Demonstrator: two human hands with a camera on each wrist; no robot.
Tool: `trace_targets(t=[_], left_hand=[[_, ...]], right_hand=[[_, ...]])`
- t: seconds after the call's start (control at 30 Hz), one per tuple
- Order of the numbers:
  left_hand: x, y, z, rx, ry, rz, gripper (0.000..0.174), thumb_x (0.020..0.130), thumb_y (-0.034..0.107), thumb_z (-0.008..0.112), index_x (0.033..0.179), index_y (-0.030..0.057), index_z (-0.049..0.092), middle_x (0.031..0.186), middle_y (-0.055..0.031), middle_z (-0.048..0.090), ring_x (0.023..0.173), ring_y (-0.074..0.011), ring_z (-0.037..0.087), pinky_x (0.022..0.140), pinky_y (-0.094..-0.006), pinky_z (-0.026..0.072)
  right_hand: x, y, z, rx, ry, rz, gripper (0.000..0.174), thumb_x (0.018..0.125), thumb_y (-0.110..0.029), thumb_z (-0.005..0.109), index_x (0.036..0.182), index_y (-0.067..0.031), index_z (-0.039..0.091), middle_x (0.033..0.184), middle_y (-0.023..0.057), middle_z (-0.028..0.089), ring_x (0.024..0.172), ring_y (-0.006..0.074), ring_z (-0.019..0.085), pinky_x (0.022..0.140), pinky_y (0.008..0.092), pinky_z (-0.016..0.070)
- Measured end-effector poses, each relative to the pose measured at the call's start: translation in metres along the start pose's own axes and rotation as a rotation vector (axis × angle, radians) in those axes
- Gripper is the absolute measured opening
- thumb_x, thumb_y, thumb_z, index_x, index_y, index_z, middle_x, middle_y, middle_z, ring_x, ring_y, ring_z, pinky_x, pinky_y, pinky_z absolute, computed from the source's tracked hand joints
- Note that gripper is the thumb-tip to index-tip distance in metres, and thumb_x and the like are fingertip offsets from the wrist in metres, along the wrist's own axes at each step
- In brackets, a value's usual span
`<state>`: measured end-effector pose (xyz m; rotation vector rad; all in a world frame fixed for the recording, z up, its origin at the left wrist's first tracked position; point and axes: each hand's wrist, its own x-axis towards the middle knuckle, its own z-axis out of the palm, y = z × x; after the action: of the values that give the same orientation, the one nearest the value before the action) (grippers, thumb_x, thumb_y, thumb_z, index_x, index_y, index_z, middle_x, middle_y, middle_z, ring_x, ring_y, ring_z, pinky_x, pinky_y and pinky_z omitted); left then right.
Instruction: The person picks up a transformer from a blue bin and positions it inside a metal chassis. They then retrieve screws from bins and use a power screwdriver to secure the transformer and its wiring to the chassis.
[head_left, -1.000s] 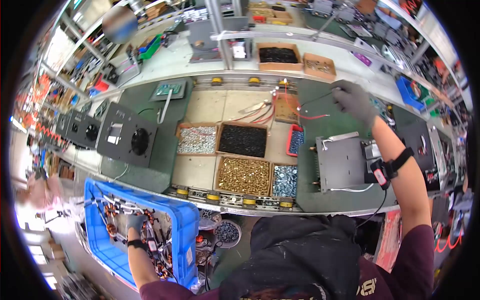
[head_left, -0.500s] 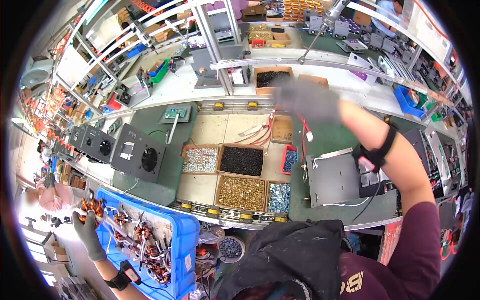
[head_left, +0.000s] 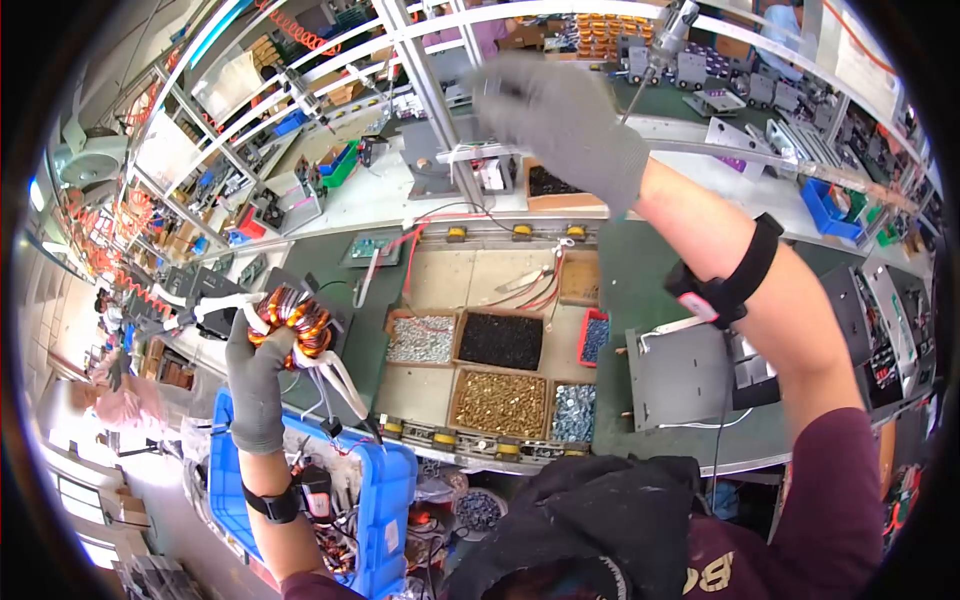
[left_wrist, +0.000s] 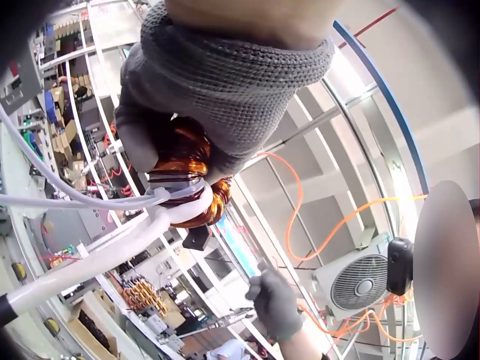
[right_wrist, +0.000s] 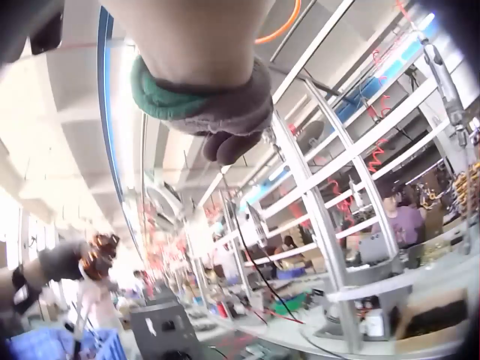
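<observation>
In the head view my gloved left hand [head_left: 257, 385] grips a copper-wound ring coil [head_left: 300, 322] with white-sleeved leads [head_left: 343, 385], above the blue crate's far side. Up close in the left wrist view, the thumb and fingers wrap the coil [left_wrist: 196, 161], and a thick white lead ends in a black tip. My gloved right hand [head_left: 565, 125] is raised high over the back of the bench. From its curled fingers [right_wrist: 232, 148] a thin dark wire [right_wrist: 252, 259] hangs down in the right wrist view. Red wire [head_left: 408, 270] trails across the bench.
A blue crate [head_left: 372, 505] with more coils stands at the left below the bench. Mid-bench are boxes of brass parts [head_left: 500, 402], black screws [head_left: 502, 340] and silver parts [head_left: 420, 338]. A grey metal panel [head_left: 675, 375] lies on the right; metal rails cross behind.
My left hand has lifted a coil out of the blue crate and brought it up and right toward the bench. My right hand has swept left and up from the right side, pulling wire along.
</observation>
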<state>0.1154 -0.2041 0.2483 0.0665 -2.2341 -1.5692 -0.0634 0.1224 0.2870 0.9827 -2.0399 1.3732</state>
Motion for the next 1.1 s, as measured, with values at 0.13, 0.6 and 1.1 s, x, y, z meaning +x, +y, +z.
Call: trace_targets(t=[0.13, 0.6, 1.1], left_hand=[[0.023, -0.006, 0.030, -0.014, -0.130, 0.017, 0.039, 0.081, 0.012, 0.062, 0.116, -0.0049, 0.054, 0.100, -0.0091, 0.065, 0.088, -0.0132, 0.062, 0.080, -0.0273, 0.0504], [0.041, -0.096, 0.117, 0.182, -0.250, -0.046, 0.041, 0.075, 0.013, 0.073, 0.110, -0.0034, 0.059, 0.094, -0.0097, 0.065, 0.085, -0.0150, 0.062, 0.079, -0.0293, 0.0497], [-0.044, -0.261, 0.212, 0.675, -0.652, -0.499, 0.048, 0.074, 0.032, 0.076, 0.113, 0.0089, 0.061, 0.113, -0.0124, 0.060, 0.106, -0.0293, 0.060, 0.088, -0.0389, 0.0485]], right_hand=[[0.017, -0.010, 0.001, -0.242, -0.014, -0.050, 0.021, 0.088, -0.020, 0.058, 0.102, -0.0074, 0.067, 0.074, 0.0143, 0.066, 0.065, 0.0302, 0.063, 0.062, 0.0369, 0.0503], [0.063, -0.045, -0.002, 0.242, -0.043, -0.223, 0.019, 0.088, -0.014, 0.059, 0.096, 0.0011, 0.065, 0.073, 0.0078, 0.063, 0.067, 0.0153, 0.057, 0.063, 0.0278, 0.0461], [0.026, -0.005, -0.012, 0.167, -0.064, 0.244, 0.022, 0.090, -0.013, 0.059, 0.104, 0.0032, 0.063, 0.075, 0.0015, 0.061, 0.066, 0.0068, 0.054, 0.060, 0.0229, 0.0456]])
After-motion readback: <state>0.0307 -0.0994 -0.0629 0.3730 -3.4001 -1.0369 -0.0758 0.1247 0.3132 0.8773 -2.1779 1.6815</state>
